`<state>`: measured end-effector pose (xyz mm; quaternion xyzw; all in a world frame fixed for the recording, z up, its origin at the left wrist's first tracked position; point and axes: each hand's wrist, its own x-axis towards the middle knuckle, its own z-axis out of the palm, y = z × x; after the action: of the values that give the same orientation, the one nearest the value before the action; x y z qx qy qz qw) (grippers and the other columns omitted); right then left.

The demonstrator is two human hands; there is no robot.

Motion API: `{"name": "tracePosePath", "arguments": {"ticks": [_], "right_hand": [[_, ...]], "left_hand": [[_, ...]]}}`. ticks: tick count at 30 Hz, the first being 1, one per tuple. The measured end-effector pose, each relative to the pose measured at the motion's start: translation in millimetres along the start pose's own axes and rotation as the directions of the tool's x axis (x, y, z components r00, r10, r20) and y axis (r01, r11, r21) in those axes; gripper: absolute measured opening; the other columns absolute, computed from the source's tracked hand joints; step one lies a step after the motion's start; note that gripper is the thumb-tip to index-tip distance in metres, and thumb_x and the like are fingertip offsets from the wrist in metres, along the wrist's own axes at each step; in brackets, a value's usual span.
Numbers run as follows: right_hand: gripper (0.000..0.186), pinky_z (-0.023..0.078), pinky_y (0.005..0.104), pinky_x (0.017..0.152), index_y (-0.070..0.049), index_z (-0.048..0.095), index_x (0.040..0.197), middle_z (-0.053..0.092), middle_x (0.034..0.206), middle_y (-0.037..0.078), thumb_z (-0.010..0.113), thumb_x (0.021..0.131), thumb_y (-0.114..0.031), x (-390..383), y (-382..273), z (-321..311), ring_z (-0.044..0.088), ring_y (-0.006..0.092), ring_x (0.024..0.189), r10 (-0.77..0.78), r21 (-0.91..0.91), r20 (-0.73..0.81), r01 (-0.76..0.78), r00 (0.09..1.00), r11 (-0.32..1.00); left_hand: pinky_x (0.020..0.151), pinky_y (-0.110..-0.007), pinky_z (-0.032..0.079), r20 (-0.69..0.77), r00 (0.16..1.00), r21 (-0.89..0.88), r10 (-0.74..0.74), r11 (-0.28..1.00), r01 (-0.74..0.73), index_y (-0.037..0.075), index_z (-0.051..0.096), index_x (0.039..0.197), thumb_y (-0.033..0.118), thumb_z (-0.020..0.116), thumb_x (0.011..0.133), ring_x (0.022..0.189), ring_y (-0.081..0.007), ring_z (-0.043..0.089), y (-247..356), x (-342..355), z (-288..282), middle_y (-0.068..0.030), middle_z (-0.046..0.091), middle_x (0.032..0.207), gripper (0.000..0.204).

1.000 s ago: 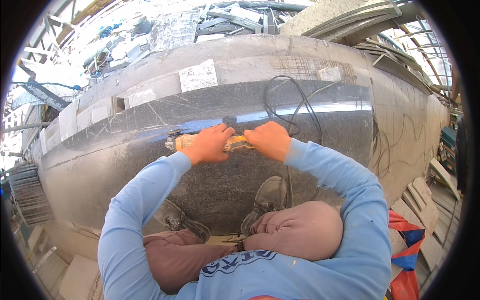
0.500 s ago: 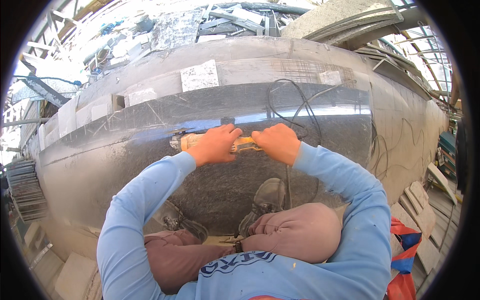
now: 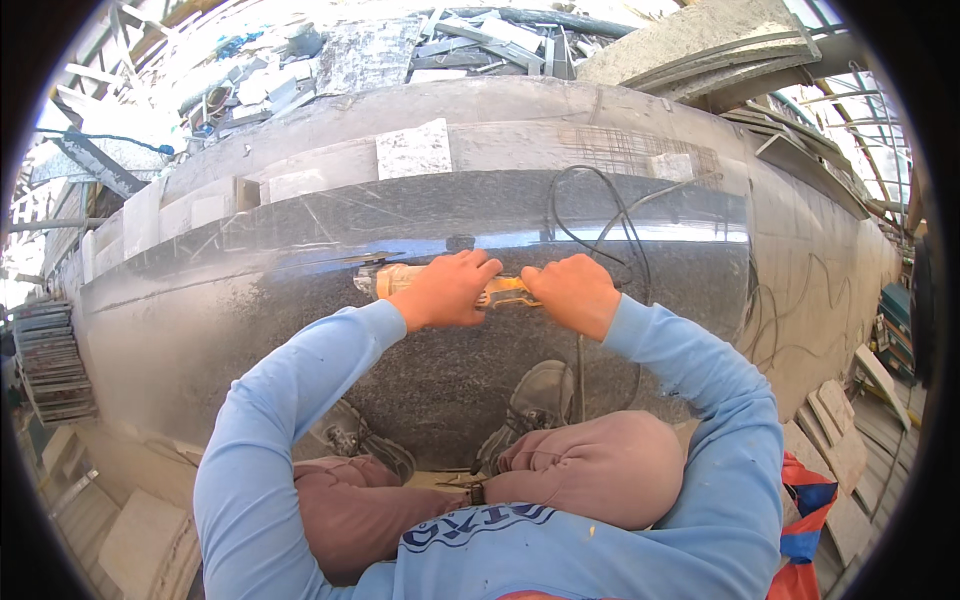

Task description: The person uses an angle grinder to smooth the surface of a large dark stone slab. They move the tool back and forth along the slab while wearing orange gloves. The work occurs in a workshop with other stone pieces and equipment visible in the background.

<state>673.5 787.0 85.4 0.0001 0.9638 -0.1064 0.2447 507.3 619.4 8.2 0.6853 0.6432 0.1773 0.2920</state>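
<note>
A yellow angle grinder [image 3: 513, 291] lies level across my front, low over a dark polished stone slab [image 3: 230, 370]. My left hand [image 3: 446, 290] is closed round the front of its body. My right hand [image 3: 573, 293] grips the rear end, thumb toward the left hand. The grinder's metal head [image 3: 368, 282] points left, with a thin disc [image 3: 375, 258] on its far side. A thin straight line runs left from the disc across the slab. Whether the disc touches the stone, I cannot tell. My shoes [image 3: 540, 400] rest on the slab's near part.
A black cable [image 3: 625, 235] loops over the slab beside my right hand. Pale stone blocks [image 3: 413, 150] line the far edge. Broken stone pieces [image 3: 480, 45] pile up beyond. Slabs [image 3: 840, 430] and a red-blue cloth [image 3: 803, 520] lie at right; stacked strips [image 3: 48, 365] stand at left.
Both hands and the grinder have shifted slightly to the right, and the view has shifted a little too. The grip on the grinder is the same.
</note>
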Motion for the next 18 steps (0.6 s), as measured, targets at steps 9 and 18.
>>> {"name": "tracePosePath", "arguments": {"ticks": [9,18], "right_hand": [[0.014,0.055,0.0423,0.061,-0.006,0.061,0.096,0.071,0.075,0.01,0.067,0.086,-0.013,37.3,-2.6,42.5,0.073,0.0299,0.073,-0.043,0.032,-0.082,0.046,0.996,0.998],[0.012,0.055,0.042,0.06,-0.006,0.06,0.094,0.071,0.075,0.011,0.066,0.087,-0.012,-2.9,0.3,-8.2,0.073,0.0298,0.072,0.008,0.01,0.027,-0.008,1.0,1.0]], "left_hand": [[0.086,-0.044,0.054,0.046,0.997,0.067,-0.059,0.996,0.056,0.004,0.055,0.126,0.024,0.084,0.069,0.107,-0.0323,0.061,-24.2,-14.8,5.0,-0.0133,0.059,0.11,0.067],[0.085,-0.044,0.054,0.012,1.0,0.001,0.014,1.0,-0.014,0.004,0.055,0.125,0.025,0.084,0.069,0.106,-0.0322,0.061,1.6,4.3,-0.4,-0.0134,0.058,0.11,0.066]]}}
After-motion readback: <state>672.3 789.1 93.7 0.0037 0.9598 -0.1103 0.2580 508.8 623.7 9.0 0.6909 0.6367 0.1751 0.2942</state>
